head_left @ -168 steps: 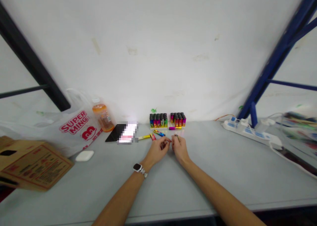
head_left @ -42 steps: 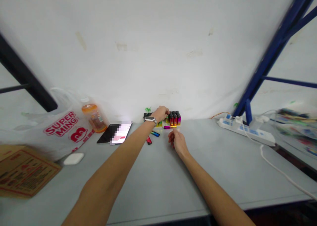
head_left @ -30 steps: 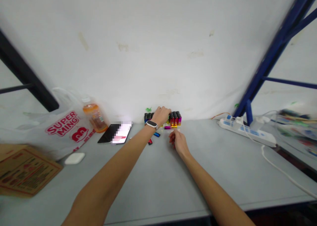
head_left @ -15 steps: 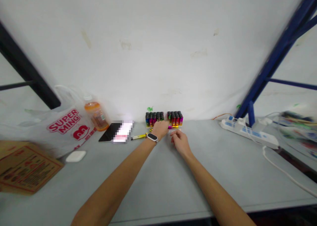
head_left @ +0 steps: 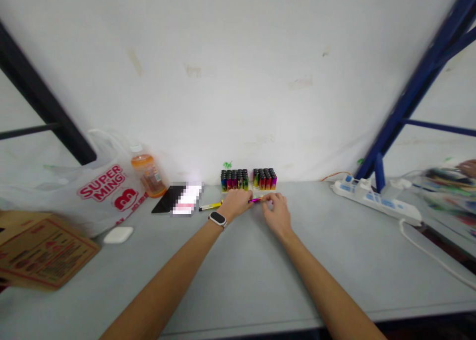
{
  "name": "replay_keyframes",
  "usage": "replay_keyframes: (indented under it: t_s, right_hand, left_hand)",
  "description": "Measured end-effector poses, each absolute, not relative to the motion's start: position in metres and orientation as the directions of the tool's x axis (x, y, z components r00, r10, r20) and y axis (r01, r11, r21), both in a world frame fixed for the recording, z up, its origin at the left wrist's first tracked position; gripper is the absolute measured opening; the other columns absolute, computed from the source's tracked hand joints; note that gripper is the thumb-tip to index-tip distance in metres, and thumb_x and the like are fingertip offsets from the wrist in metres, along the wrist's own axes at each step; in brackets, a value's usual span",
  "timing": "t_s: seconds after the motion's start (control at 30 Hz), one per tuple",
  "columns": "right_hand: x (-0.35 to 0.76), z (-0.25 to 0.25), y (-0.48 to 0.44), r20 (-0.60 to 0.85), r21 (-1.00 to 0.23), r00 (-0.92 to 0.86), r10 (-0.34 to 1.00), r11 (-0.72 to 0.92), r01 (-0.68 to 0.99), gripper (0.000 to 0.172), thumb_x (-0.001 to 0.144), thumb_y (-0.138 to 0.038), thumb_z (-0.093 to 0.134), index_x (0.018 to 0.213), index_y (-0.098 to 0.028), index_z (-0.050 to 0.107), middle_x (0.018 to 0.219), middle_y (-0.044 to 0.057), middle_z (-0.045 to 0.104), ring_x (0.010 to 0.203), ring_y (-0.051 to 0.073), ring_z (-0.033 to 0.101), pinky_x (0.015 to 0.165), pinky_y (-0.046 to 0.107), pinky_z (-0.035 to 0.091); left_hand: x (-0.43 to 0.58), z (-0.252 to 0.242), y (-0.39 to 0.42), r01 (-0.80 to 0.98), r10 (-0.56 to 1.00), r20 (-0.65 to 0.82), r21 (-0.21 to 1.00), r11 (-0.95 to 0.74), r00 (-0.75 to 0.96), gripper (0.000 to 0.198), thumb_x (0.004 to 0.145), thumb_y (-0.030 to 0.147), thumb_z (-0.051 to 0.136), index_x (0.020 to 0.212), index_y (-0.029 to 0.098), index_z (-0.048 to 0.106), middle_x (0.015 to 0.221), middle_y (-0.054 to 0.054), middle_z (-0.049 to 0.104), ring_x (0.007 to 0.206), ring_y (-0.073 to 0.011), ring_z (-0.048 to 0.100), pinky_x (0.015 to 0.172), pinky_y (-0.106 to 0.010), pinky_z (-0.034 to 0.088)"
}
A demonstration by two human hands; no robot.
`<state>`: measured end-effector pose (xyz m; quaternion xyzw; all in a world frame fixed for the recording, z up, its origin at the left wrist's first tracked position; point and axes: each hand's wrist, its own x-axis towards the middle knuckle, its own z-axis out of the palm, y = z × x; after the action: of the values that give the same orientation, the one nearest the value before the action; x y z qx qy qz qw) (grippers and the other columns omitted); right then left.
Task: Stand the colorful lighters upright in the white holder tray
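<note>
Near the wall, my left hand [head_left: 238,204] and my right hand [head_left: 277,213] face each other low over the table. Between their fingertips lies a slim, shiny purple-and-orange cylinder [head_left: 255,200]. My left fingers close on its left end, and my right thumb and fingers pinch at its right end. Just behind stand two blocks of small upright cylinders with black tops, a left block [head_left: 234,180] and a right block [head_left: 265,179], in bright blended colours. A yellow pen-like tool [head_left: 210,207] with a dark tip lies left of my left hand, partly hidden by it.
To the left are a tablet-like dark device [head_left: 169,199], an orange drink bottle [head_left: 148,175], a white plastic bag [head_left: 100,201], a white flat case [head_left: 118,235] and a cardboard box [head_left: 48,250]. A power strip [head_left: 375,201] with its cable lies to the right.
Both hands have drawn back slightly from the blocks. The purple-and-orange cylinder, which lay in front of the right block, is now between my hands. My right fingers have come up to its end.
</note>
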<state>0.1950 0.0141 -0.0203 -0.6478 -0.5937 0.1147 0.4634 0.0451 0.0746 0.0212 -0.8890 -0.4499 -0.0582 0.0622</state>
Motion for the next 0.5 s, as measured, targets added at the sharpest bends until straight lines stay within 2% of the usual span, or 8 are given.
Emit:
replay_keyframes:
  t_s: [0.07,0.13,0.27,0.4,0.5]
  right_hand:
    - [0.196,-0.018,0.01,0.463,-0.576,0.178,0.868,0.142,0.805,0.033,0.075,-0.019,0.054,0.105,-0.023,0.067,0.115,0.011,0.06,0.113,0.029,0.047,0.091,0.041,0.036]
    - [0.196,-0.018,0.007,0.434,-0.453,0.059,0.899,0.161,0.877,0.041,0.074,-0.016,0.056,0.113,-0.023,0.066,0.123,0.012,0.058,0.118,0.031,0.043,0.095,0.044,0.031]
    - [0.195,-0.018,0.006,0.326,-0.35,-0.095,0.941,0.213,0.912,0.02,0.084,-0.025,0.054,0.099,-0.021,0.065,0.109,0.011,0.063,0.11,0.029,0.048,0.092,0.043,0.029]
    - [0.195,-0.015,0.007,0.301,-0.391,-0.151,0.941,0.267,0.881,0.012,0.087,-0.022,0.05,0.097,-0.019,0.057,0.102,0.01,0.065,0.099,0.024,0.054,0.084,0.036,0.033]
    - [0.193,-0.017,0.006,0.3,-0.594,-0.137,0.944,0.297,0.748,0.008,0.09,-0.022,0.045,0.097,-0.021,0.049,0.088,0.006,0.063,0.081,0.021,0.057,0.073,0.031,0.035]
  left_hand:
    - [0.042,0.019,0.068,0.797,0.784,0.153,-0.052,-0.601,0.602,0.022,0.09,0.035,0.058,0.1,0.019,0.069,0.09,-0.012,0.074,0.09,-0.0262,0.071,0.077,-0.032,0.049]
    - [0.04,0.016,0.061,0.787,0.774,0.16,-0.038,-0.616,0.613,0.022,0.091,0.036,0.058,0.101,0.02,0.07,0.086,-0.011,0.074,0.089,-0.026,0.07,0.076,-0.032,0.048]
    - [0.035,0.008,0.049,0.789,0.778,0.203,0.042,-0.613,0.594,0.024,0.091,0.04,0.058,0.101,0.021,0.069,0.08,-0.008,0.073,0.083,-0.025,0.069,0.072,-0.031,0.046]
    - [0.028,0.001,0.037,0.76,0.788,0.314,0.237,-0.605,0.529,0.028,0.094,0.038,0.052,0.112,0.021,0.065,0.069,-0.002,0.068,0.068,-0.019,0.064,0.063,-0.027,0.04]
    - [0.024,-0.003,0.028,0.681,0.806,0.419,0.442,-0.584,0.419,0.031,0.096,0.035,0.047,0.119,0.02,0.061,0.061,0.002,0.061,0.057,-0.0144,0.055,0.057,-0.024,0.035]
